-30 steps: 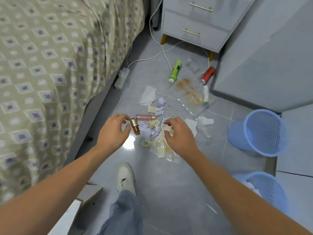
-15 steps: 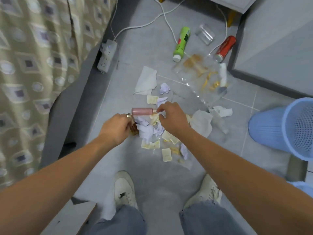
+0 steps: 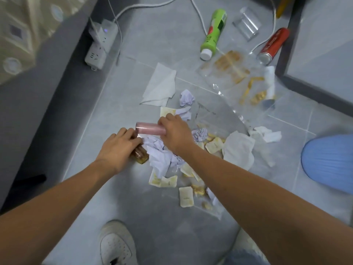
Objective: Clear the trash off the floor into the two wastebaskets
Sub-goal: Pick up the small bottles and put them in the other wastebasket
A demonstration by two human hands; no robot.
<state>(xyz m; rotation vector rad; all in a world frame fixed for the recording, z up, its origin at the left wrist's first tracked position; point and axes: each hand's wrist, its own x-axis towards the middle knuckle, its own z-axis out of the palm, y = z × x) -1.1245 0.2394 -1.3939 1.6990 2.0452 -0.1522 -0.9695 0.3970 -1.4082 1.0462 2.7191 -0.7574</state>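
Two small bottles are being gathered: the right hand (image 3: 174,133) fingers grasp a pink tube (image 3: 150,128), and the left hand (image 3: 119,147) closes around an amber bottle (image 3: 141,154) on the floor beside crumpled paper (image 3: 159,153). Next, I judge, both should go to the blue wastebasket (image 3: 328,162) at three o'clock.

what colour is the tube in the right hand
Pale pink, translucent tube, held by the right hand; seen in the head view.
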